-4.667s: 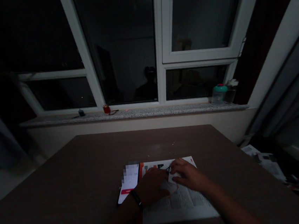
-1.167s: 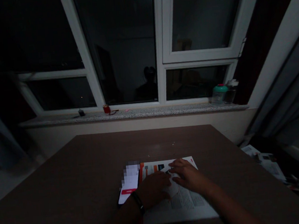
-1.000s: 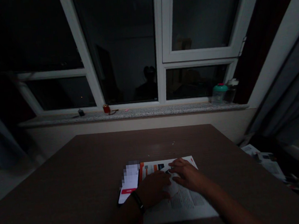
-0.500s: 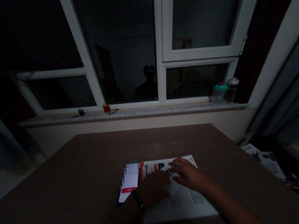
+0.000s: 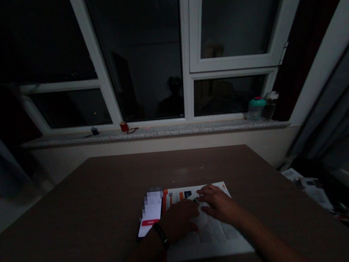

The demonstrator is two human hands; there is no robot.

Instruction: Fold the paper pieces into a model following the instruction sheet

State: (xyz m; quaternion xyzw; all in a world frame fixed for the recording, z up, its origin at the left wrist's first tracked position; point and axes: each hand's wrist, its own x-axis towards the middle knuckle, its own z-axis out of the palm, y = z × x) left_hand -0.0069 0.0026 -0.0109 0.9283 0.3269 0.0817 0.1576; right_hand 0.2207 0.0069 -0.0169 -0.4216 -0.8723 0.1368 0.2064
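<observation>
A printed booklet or sheet (image 5: 216, 248) with an orange left edge lies flat on the table. My left hand (image 5: 179, 219), a dark band on its wrist, rests on its left part, fingers stretched out and thumb apart. From the right, my right hand (image 5: 217, 203) reaches over its upper part, fingers spread and bent a little. Between the fingertips is a pale patch (image 5: 204, 219), possibly a separate piece of paper; the dim light hides its edges. Left of the booklet, beside my left wrist, lies a phone (image 5: 148, 216) with a lit screen and a red bar.
The brown table (image 5: 77, 206) reaches to the wall below a window. On the stone sill (image 5: 174, 129) stand a red jar (image 5: 124, 126), a small dark bottle (image 5: 94, 131) and a teal-lidded container (image 5: 256, 108). Papers (image 5: 312, 189) lie right of the table.
My left thumb and fingers have shifted very slightly on the page. The booklet, the phone and my right hand look almost unmoved.
</observation>
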